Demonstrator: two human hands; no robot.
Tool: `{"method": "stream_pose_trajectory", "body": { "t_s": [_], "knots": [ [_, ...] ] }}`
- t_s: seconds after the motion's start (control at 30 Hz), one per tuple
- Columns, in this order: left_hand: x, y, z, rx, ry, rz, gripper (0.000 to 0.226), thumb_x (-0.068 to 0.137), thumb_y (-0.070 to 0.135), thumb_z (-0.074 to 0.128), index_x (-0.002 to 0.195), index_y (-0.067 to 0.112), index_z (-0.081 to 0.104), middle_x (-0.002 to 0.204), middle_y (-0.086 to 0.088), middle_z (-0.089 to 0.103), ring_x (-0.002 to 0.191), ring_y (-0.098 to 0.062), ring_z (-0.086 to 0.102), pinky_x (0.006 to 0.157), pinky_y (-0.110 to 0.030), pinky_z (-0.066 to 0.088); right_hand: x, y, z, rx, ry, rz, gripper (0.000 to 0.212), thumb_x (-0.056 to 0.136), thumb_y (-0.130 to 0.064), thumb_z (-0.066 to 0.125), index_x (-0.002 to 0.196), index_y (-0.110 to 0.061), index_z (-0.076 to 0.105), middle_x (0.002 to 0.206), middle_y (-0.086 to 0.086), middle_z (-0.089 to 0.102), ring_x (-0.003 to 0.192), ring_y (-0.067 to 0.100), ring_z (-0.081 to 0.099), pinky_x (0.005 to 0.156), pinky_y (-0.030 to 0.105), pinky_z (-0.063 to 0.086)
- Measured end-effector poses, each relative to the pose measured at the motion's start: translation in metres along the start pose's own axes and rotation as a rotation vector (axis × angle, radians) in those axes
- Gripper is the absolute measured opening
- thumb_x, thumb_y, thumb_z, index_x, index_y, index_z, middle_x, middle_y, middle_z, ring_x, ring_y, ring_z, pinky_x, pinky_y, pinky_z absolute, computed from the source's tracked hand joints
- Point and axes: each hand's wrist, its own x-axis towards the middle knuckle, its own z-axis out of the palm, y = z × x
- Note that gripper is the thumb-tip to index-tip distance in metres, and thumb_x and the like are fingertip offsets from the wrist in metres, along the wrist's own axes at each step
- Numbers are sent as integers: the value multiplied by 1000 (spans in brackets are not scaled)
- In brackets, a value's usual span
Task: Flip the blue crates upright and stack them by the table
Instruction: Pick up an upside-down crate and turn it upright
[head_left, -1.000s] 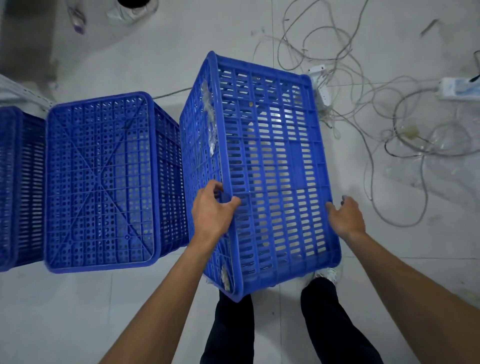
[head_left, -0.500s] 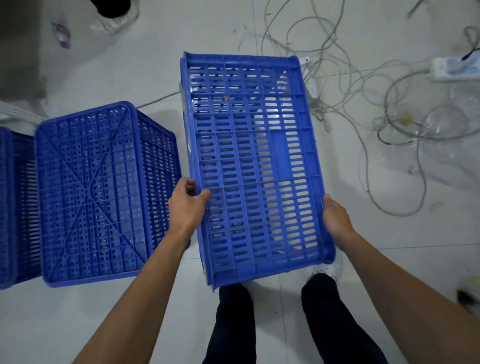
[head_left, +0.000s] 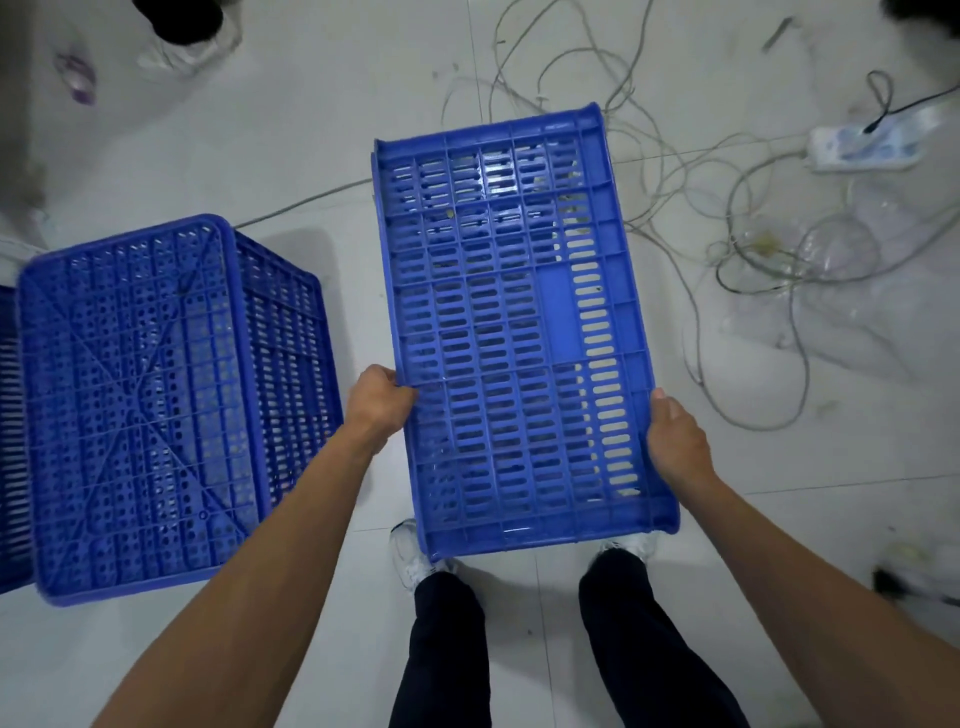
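Blue plastic is clamped under the fingers (head_left: 402, 387) of the left hand (head_left: 382, 402), which curl over the left edge of the held crate (head_left: 519, 338), thumb on the slotted wall. The right hand (head_left: 675, 441) presses flat against the opposite edge, with the fingers together and the thumb lying along the rim; the fingertips are behind the plastic, so how far they wrap I cannot tell.

One second ago this crate stood more on its corner, and its open side with some clear film was seen on the left. Now only one slotted long wall faces the camera, almost flat, and the crate is carried in the air above the shoes (head_left: 415, 556). I judge the turn is about half done: the crate lies on its side between the hands, not yet upright.

To the left, well apart from it, the second crate (head_left: 145, 410) rests on the floor (head_left: 311, 130) with its bottom up, untouched. A third one (head_left: 8, 441) shows only at the left border. Loose cables (head_left: 727, 249) lie at the right, so the setting-down place needs care.
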Motion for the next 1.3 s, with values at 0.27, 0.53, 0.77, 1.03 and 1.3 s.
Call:
{"method": "stream_pose_trajectory", "body": {
  "t_s": [0.27,0.53,0.77,1.03,1.3],
  "knots": [
    [11,-14,26,27,-12,-52,9,90,9,62,83,7,67,92,-12,72,85,-29,70,80,-43,60,4,6,-11,-3,13,14,64,102,-53,17,128,-10,58,126,15,61,114,35,54,101,44,38],
    [-15,-38,37,376,41,102,45,100,15,43,144,15,37,90,-10,66,78,-29,64,65,-40,52,-5,1,-14,2,16,-29,63,103,-50,19,90,-4,60,93,9,66,92,32,60,93,47,46],
    [-1,-55,35,383,81,86,54,96,2,42,148,11,35,75,-10,62,77,-33,62,65,-46,56,-38,-10,-12,-80,195,-211,54,104,-44,30,62,-11,36,60,6,50,58,24,45,54,36,33],
    [10,-78,26,335,-131,-99,55,104,30,41,153,14,23,138,-22,53,118,-40,55,96,-45,46,-93,-36,10,-261,118,-449,37,101,-45,33,98,-15,54,72,7,65,72,33,61,65,44,47],
    [1,-80,11,251,55,93,46,101,35,48,141,12,46,134,-10,59,107,-27,63,92,-41,51,-115,-59,57,-435,52,-643,44,103,-43,20,110,-14,51,66,6,64,63,34,63,56,40,46]
  ]
}}
